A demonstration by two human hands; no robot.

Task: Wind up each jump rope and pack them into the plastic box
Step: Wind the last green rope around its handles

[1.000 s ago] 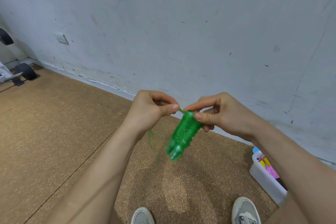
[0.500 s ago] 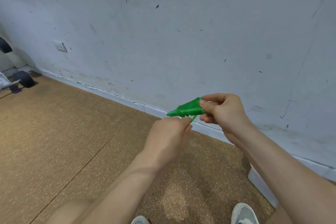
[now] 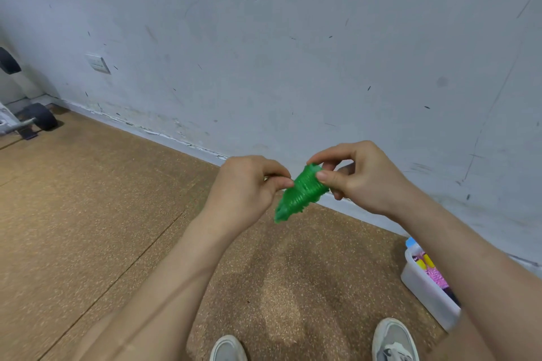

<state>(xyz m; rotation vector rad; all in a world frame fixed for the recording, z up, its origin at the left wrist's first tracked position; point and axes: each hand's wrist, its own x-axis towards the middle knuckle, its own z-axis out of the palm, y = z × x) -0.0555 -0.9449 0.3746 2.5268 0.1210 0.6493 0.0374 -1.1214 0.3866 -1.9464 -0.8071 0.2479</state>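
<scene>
Jump rope (image 3: 302, 193): tipped down from level, between my hands.
Right hand (image 3: 360, 179): pinches its top.
Left hand (image 3: 246, 187): curled, pinching the loose end; I'd tuck it tight.
Box (image 3: 425, 287): near right.

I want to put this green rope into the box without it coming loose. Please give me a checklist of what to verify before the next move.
1. Green jump rope wound into a tight bundle: ok.
2. Right hand grips the bundle's upper end: ok.
3. Cord end secured: cannot tell; the left hand pinches there and hides it.
4. Plastic box on the floor at the right, no lid on it: ok.
5. Free room in the box: cannot tell; the right forearm covers most of it, and a pink rope lies inside.
</scene>
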